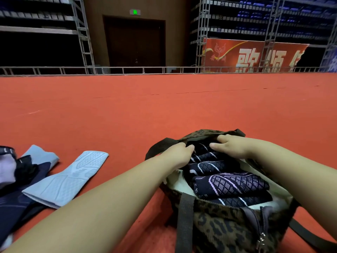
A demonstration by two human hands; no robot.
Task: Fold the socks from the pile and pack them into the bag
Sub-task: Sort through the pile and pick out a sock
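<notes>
An open leopard-print bag [224,232] stands on the red carpet at the lower right. Several folded dark navy socks [231,185] with pale patterns lie packed in a row inside it. At the far end of the opening, my left hand [179,155] and my right hand [232,146] meet over one more dark folded sock [201,146]. My left fingers curl down around its near-left side. My right thumb and fingers pinch its right end against the bag's far rim. The sock pile [21,181] lies at the far left.
A flat light blue sock [67,179] lies on the carpet left of my left forearm, with another light blue one [42,156] behind it. The bag's dark strap [184,221] hangs over its near side. Red carpet [164,106] stretches ahead to a metal rail.
</notes>
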